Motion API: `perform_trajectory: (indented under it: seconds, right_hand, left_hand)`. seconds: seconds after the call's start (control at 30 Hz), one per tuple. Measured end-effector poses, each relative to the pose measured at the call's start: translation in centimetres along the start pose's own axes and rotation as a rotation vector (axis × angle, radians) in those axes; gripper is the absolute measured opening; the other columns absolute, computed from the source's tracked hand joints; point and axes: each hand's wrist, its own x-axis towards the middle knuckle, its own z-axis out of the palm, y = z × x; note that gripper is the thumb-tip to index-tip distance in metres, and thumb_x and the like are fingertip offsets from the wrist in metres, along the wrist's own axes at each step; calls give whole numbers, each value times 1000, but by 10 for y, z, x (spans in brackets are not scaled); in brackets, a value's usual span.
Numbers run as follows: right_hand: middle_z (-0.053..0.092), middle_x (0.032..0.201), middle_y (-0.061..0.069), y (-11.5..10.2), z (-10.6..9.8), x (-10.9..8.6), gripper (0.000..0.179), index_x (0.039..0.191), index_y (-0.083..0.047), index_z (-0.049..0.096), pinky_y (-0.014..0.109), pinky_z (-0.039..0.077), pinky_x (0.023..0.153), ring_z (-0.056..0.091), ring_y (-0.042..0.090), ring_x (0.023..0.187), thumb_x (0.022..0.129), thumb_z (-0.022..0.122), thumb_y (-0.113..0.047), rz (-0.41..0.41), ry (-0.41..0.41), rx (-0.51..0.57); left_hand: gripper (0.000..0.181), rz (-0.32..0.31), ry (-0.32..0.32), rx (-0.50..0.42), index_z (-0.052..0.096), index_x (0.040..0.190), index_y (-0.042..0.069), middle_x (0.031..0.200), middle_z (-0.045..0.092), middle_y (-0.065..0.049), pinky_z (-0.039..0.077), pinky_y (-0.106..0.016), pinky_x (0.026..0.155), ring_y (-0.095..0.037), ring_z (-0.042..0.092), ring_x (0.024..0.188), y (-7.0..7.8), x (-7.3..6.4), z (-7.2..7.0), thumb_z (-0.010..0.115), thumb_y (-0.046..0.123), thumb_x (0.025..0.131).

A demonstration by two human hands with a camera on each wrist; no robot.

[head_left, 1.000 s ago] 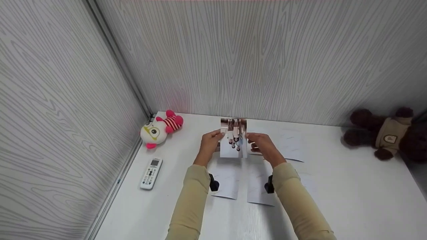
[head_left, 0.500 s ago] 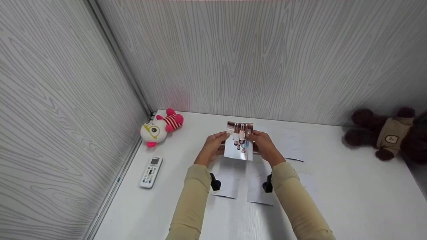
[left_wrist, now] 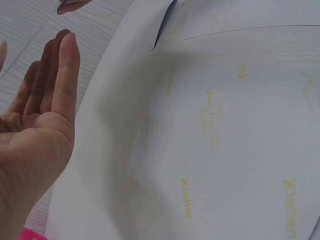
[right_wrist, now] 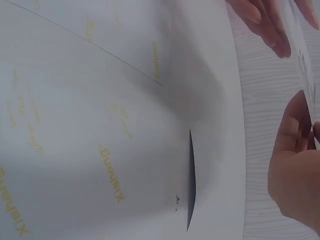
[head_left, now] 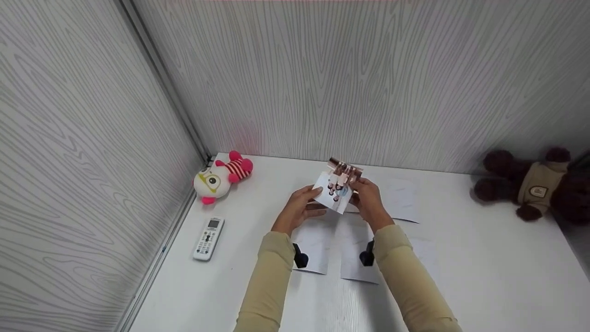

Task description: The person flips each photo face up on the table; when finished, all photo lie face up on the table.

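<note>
In the head view, a glossy photo print (head_left: 333, 190) showing several people upside down is held tilted above the table. My left hand (head_left: 297, 208) holds its left edge, thumb on top and fingers beneath. On its right edge, my right hand (head_left: 370, 201) pinches it. Its upper part juts out unevenly; I cannot tell if a second print lies under it. The left wrist view shows the left hand (left_wrist: 42, 115) with fingers fairly straight, the print out of frame. Edge-on in the right wrist view, the print (right_wrist: 306, 65) stands between both hands, the right fingers (right_wrist: 292, 122) curled.
White sheets with faint yellow lettering lie face down below the hands, including a left sheet (head_left: 313, 251), a middle sheet (head_left: 357, 258) and a back-right sheet (head_left: 401, 198). A remote control (head_left: 209, 239) and pink-white plush toy (head_left: 223, 177) lie left, a brown teddy bear (head_left: 537, 186) far right.
The print has turned clockwise from upright to slanted and shifted slightly right. Both hands have moved with it, the left one further inward. Its top now looks uneven.
</note>
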Motion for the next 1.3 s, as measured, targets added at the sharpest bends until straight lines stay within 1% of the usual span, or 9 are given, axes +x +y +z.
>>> perform_trajectory:
  seconds: [0.13, 0.3, 0.47, 0.67, 0.83, 0.97, 1.13, 1.23, 1.3]
  right_hand:
    - [59, 122, 7, 2, 1, -2, 40, 145, -3, 45, 23, 56, 78, 62, 15, 96, 106, 47, -16, -7, 3, 59]
    - [57, 129, 10, 2, 3, -2, 42, 145, -4, 45, 24, 58, 84, 63, 17, 104, 105, 50, -14, 8, -2, 117]
    - [59, 125, 8, 2, -1, -2, 45, 148, -7, 45, 25, 59, 84, 65, 16, 99, 104, 52, -15, 23, -30, 121]
    - [62, 110, 4, 0, -12, -5, 39, 143, -8, 48, 25, 59, 77, 65, 12, 87, 106, 53, -20, 1, -25, 108]
    - [62, 114, 3, 0, -18, -5, 39, 144, -8, 47, 26, 59, 78, 63, 12, 91, 107, 51, -18, 7, -44, 54]
    - [69, 116, 4, 1, -20, -4, 50, 154, -9, 38, 29, 61, 77, 68, 13, 92, 106, 51, -14, 12, -97, 25]
    - [76, 103, 2, 2, -21, -3, 53, 156, -9, 35, 32, 63, 78, 72, 13, 88, 105, 50, -9, 4, -125, 39]
    - [74, 106, 1, 2, -22, -2, 49, 153, -9, 41, 29, 62, 78, 72, 12, 91, 105, 51, -9, 18, -93, 54]
    - [70, 110, 2, 2, -21, -2, 45, 149, -10, 45, 26, 61, 76, 70, 11, 91, 104, 52, -10, 34, -62, 57]
  left_hand:
    - [43, 9, 32, -41, 56, 135, 3, 112, 71, -14, 62, -41, 85, -25, 75, 92, -4, 2, 6, 67, 22, 99]
    - [44, 31, 69, -64, 54, 138, 2, 116, 72, -15, 62, -41, 86, -27, 75, 97, -7, 4, 13, 66, 16, 98]
    - [42, 68, 123, -87, 55, 138, 2, 116, 72, -16, 62, -40, 83, -28, 75, 99, -9, 7, 15, 63, 13, 99]
    - [37, 77, 161, -74, 59, 136, 6, 114, 72, -12, 63, -37, 77, -22, 74, 92, -6, 5, 11, 57, 21, 103]
    - [39, 76, 187, -51, 58, 137, 6, 112, 72, -13, 63, -36, 75, -20, 73, 88, -3, 2, 6, 56, 25, 104]
    - [43, 46, 185, -24, 57, 140, 5, 111, 71, -14, 63, -37, 74, -20, 72, 86, -1, 1, 4, 59, 27, 103]
    - [45, 28, 176, -42, 56, 140, 4, 102, 70, -12, 62, -36, 73, -21, 73, 81, 1, 1, 4, 58, 30, 103]
    - [51, 30, 175, -79, 52, 144, 6, 106, 69, -14, 63, -38, 76, -30, 75, 90, 0, 0, 2, 58, 36, 103]
    - [54, 29, 169, -100, 50, 145, 8, 115, 68, -16, 63, -40, 82, -35, 74, 101, 0, 0, 1, 58, 40, 103]
